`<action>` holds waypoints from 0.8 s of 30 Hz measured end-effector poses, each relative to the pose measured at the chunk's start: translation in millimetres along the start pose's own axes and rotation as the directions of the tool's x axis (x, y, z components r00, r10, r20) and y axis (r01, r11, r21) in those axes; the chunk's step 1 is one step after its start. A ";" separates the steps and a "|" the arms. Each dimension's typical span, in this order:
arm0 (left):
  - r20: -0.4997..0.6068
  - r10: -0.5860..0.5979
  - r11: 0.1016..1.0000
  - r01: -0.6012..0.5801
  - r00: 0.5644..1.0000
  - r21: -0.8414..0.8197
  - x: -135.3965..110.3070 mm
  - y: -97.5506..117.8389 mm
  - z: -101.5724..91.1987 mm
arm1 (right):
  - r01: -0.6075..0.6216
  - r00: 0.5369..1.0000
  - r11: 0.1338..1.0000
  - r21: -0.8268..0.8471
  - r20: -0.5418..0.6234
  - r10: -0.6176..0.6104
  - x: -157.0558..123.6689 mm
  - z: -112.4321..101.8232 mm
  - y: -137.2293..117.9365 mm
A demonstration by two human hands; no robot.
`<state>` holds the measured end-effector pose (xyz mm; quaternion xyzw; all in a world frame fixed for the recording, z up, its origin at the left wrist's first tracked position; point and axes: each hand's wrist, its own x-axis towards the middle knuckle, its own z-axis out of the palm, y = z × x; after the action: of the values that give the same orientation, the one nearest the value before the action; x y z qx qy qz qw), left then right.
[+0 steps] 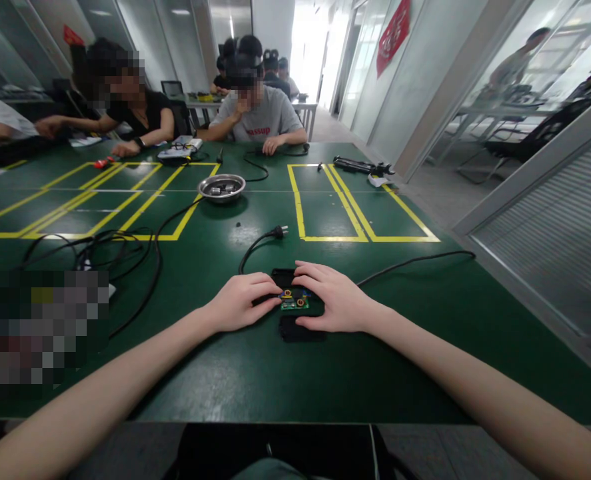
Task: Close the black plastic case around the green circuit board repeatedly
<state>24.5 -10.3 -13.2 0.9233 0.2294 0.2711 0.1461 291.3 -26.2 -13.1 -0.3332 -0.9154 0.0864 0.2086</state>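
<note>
A small green circuit board [295,305] with copper-wound coils lies in the middle of the table's near side. Behind it is one black plastic case half [282,275], and a second black case half [295,330] lies in front. My left hand [242,302] has its thumb and fingertips closed at the board's left edge. My right hand [338,299] arches around the right end with fingers and thumb apart; its fingertips are by the board's upper right and its thumb is at the front case half. The palm hides part of the right side.
A black power plug [279,232] on a short cord lies behind my hands; another black cable [415,262] runs right. A metal bowl [221,189] holds small metal parts. Tangled cables [110,250] lie left. Yellow tape marks the green table [215,387]. People sit opposite.
</note>
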 end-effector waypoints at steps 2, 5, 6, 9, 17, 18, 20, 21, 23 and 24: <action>0.011 0.009 1.000 -0.009 1.000 0.021 0.2 0.9 -0.1 | 0.005 1.000 1.000 0.004 -0.009 -0.005 -0.3 0.7 1.4; 0.017 -0.024 0.998 0.023 1.000 0.061 0.3 1.8 0.4 | 0.011 1.000 1.000 0.012 -0.003 -0.011 -0.2 0.6 2.8; 0.018 -0.043 0.996 0.042 0.999 0.072 0.2 2.0 0.7 | 0.017 1.000 1.000 0.019 0.000 -0.017 -0.1 0.3 3.1; 0.035 -0.079 0.992 0.075 0.996 0.097 -0.4 2.7 1.9 | 0.029 1.000 0.999 0.038 0.005 -0.029 0.0 -0.3 4.0; 0.038 -0.147 0.968 0.136 0.988 0.209 -1.1 2.9 7.9 | -0.041 0.998 0.999 0.029 -0.050 0.043 0.4 6.1 0.9; 0.040 -0.149 0.967 0.138 0.988 0.215 -1.1 2.3 8.5 | -0.049 0.997 0.998 0.030 -0.063 0.050 0.6 7.0 0.5; 0.046 -0.155 0.965 0.141 0.987 0.222 -1.2 1.4 9.4 | -0.055 0.995 0.998 0.036 -0.085 0.058 1.0 8.2 -0.1; 0.048 -0.158 0.963 0.143 0.986 0.227 -1.2 1.4 9.6 | -0.055 0.994 0.998 0.039 -0.093 0.058 1.2 8.6 -0.3; 0.048 -0.170 0.959 0.154 0.984 0.236 -1.0 2.3 10.0 | -0.053 0.993 0.998 0.040 -0.104 0.057 1.5 9.0 -0.8; 0.048 -0.179 0.957 0.162 0.983 0.241 -0.9 3.2 10.3 | -0.051 0.993 0.998 0.038 -0.107 0.055 1.6 9.1 -1.1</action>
<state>30.8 -15.0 -20.7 0.9197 0.3336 0.1962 0.0660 285.6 -26.1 -20.4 -0.3579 -0.8919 0.0900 0.2615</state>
